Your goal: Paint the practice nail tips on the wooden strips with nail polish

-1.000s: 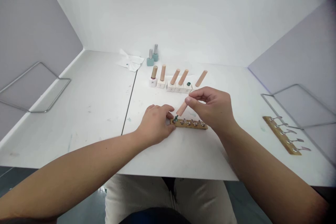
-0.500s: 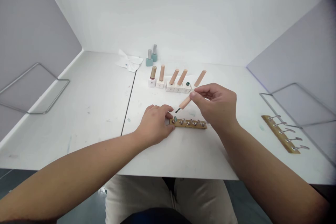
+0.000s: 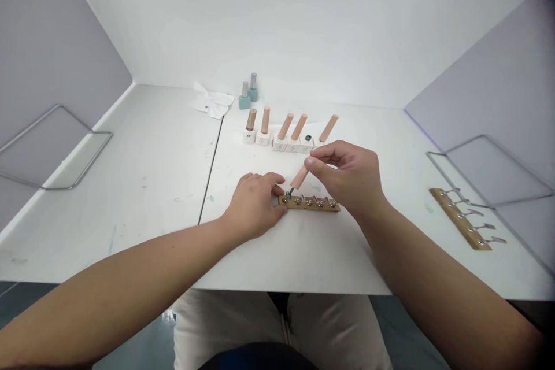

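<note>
My right hand (image 3: 349,170) pinches a nail polish brush (image 3: 300,176) by its peach cap, tilted down to the left. Its dark green tip meets the nail tip (image 3: 288,194) at the left end of a wooden nail tip stand (image 3: 321,207). My left hand (image 3: 254,202) grips that end of the stand between thumb and fingers. Several metal clips line the stand's top. Behind it an uncapped white bottle (image 3: 307,144) shows green in its mouth, and peach-capped bottles (image 3: 280,141) stand beside it.
A second wooden stand (image 3: 462,221) with several nail tips lies at the right. Two teal bottles (image 3: 244,102) and a crumpled tissue (image 3: 213,105) sit at the back. Wire frames (image 3: 93,150) stand on both sides. Faint smudges mark the white table (image 3: 165,231).
My right hand has moved down and left, bringing the brush tip from above the stand onto the leftmost nail tip. My left hand stays at the stand's end.
</note>
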The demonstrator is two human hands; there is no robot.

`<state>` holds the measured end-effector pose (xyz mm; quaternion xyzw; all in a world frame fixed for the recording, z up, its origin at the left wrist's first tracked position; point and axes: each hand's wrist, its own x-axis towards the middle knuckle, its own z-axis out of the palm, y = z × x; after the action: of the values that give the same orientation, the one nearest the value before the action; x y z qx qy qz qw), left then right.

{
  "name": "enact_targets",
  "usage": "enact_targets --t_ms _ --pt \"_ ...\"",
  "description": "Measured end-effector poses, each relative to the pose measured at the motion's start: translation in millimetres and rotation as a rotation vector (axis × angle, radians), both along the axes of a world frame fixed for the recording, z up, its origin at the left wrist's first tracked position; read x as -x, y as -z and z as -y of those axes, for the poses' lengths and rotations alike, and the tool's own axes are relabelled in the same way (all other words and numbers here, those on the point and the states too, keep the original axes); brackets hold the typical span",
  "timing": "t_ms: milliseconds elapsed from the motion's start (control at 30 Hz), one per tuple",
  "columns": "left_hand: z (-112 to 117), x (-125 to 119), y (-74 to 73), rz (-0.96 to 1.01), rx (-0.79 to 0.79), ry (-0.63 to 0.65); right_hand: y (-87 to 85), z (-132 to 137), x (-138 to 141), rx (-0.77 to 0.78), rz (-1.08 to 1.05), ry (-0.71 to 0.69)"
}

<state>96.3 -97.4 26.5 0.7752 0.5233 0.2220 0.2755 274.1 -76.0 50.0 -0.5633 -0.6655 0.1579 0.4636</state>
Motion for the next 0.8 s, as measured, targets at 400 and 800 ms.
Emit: enact_targets --t_ms 400,800 --pt "-0.9 1.1 4.2 0.008 -0.013 -0.006 -2.5 1.7 3.4 -0.041 -0.142 0.111" --pt "0.2 0.6 3.3 0.004 -0.016 -0.002 -1.6 1.9 0.9 0.024 -0.083 0.003"
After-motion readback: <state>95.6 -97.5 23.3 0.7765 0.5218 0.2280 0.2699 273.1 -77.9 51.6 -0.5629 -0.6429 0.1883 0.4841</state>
